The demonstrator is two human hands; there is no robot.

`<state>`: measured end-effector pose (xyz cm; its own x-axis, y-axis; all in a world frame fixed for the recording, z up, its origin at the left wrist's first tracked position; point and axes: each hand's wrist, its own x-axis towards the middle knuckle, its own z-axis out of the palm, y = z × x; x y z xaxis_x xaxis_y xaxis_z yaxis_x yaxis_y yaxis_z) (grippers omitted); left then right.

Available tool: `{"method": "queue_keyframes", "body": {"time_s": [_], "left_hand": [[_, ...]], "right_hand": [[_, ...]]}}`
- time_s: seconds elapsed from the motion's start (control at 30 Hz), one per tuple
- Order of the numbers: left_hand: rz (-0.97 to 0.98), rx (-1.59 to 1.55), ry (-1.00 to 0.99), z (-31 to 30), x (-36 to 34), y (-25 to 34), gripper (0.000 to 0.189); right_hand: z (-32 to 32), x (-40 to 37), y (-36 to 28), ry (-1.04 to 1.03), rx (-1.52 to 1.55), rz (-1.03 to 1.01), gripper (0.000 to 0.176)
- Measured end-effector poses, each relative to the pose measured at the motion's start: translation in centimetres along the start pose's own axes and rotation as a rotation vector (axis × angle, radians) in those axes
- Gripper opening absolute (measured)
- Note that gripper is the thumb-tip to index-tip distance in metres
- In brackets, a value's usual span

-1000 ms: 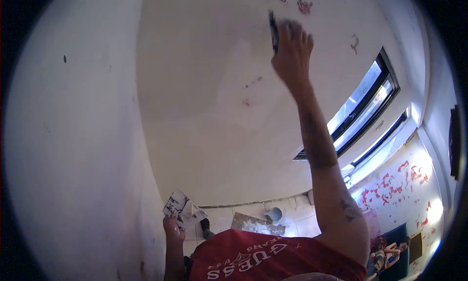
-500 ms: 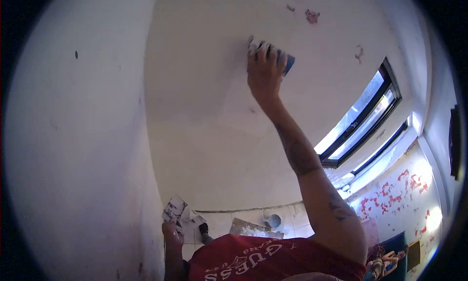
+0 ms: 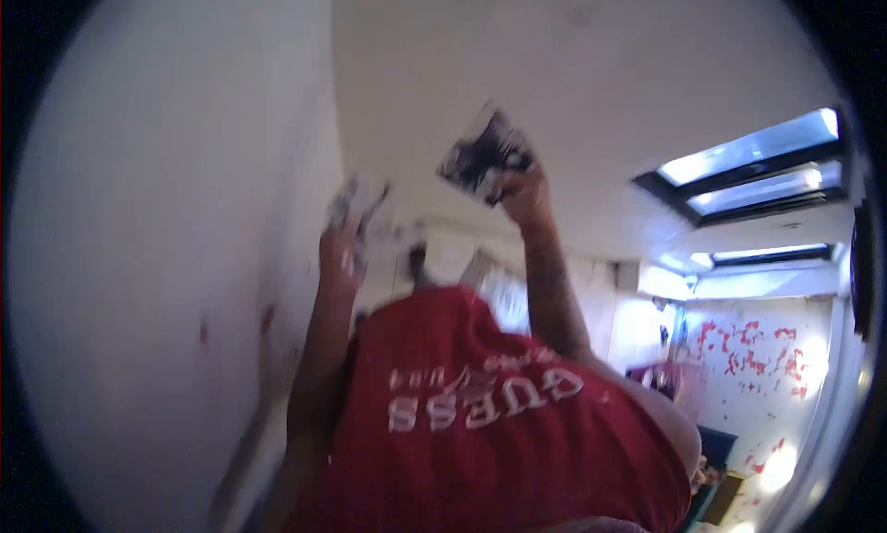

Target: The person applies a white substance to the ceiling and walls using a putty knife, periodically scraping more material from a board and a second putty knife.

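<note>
My right hand (image 3: 528,199) is closed on a flat, squarish putty spreader (image 3: 484,156), its face dark with whitish smears. It is held up in front of the pale wall (image 3: 443,53), with a gap that I cannot judge. Lower and to the left, my left hand (image 3: 340,258) grips a flat, white-smeared piece (image 3: 347,203), blurred by motion; its exact kind does not show. White residue marks the left fingers. Both hands are raised beyond my red shirt (image 3: 462,376).
A second pale wall (image 3: 166,210) meets the first at a corner on the left. Dark-framed windows (image 3: 758,177) are at the right. Below them, a far wall has red patches (image 3: 753,344). A board with white material (image 3: 504,293) lies on the floor, partly behind my shirt.
My right hand has come down from the wall, turning the spreader so its smeared face shows. My left hand has risen with its flat piece. The view has tilted and shifted.
</note>
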<state>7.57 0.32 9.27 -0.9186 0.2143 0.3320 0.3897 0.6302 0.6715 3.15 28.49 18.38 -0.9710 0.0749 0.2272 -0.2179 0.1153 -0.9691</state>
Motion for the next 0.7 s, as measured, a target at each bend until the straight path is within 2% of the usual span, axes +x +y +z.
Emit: {"method": "queue_keyframes", "body": {"time_s": [0.03,0.07,0.1,0.13,0.17,0.2,0.23,0.27,0.3,0.33,0.37,0.47,0.57,0.6,0.67,0.7], "left_hand": [[-0.016,-0.007,-0.078,-0.9,1.8,1.5,0.054],[0.047,0.061,0.015,-0.1,2.1,1.0,0.053],[0.22,0.099,0.066,-2.0,2.5,2.9,0.049],[-0.051,-0.43,0.049,0.6,3.0,0.7,0.044],[-0.251,-0.774,0.008,1.4,3.0,0.5,0.04],[-0.474,-1.114,0.039,2.3,2.9,0.4,0.035],[-0.598,-1.281,0.026,0.8,4.1,2.8,0.032],[-0.722,-1.457,0.014,0.1,4.8,4.2,0.029],[-0.406,-0.899,0.041,0.3,4.8,4.4,0.026],[-0.092,-0.339,0.06,0.5,4.9,4.3,0.023],[0.22,0.222,0.074,0.7,5.1,4.2,0.02],[0.11,0.108,-0.115,3.3,6.3,1.8,0.02],[-0.32,-0.714,-0.013,8.0,6.2,0.3,0.018],[-0.493,-0.997,0.047,8.6,6.4,0.7,0.019],[-0.929,-1.601,0.104,4.8,7.2,4.9,0.023],[-0.663,-1.373,0.078,4.5,7.5,5.6,0.026]], "right_hand": [[0.3,-1.4,1.2,-0.079,-0.22,-0.153,0.054],[1.0,-2.1,2.4,-0.089,0.085,-0.029,0.057],[2.1,-3.2,1.8,-0.104,0.3,0.004,0.059],[3.2,-4.4,1.2,-0.114,0.514,0.04,0.061],[4.0,-5.3,-0.1,-0.15,0.631,-0.017,0.061],[4.1,-5.4,0.3,-0.157,0.397,-0.02,0.06],[4.2,-5.5,0.7,-0.165,0.163,-0.025,0.06],[4.7,-5.5,-0.4,-0.187,0.192,0.016,0.059],[4.6,-5.3,-1.1,-0.208,0.215,0.053,0.058],[4.2,-5.0,0.5,-0.286,-0.02,-0.163,0.055],[3.9,-5.1,1.7,-0.28,-0.123,-0.209,0.055],[3.3,-4.6,3.1,-0.293,-0.427,-0.332,0.057],[0.8,-4.3,4.6,-0.33,-0.52,-0.198,0.05],[0.0,-3.8,5.1,-0.354,-0.542,-0.275,0.05],[-0.2,-4.4,7.2,-0.443,-0.541,-0.162,0.053],[-0.8,-4.8,8.6,-0.495,-0.541,-0.119,0.055]]}}
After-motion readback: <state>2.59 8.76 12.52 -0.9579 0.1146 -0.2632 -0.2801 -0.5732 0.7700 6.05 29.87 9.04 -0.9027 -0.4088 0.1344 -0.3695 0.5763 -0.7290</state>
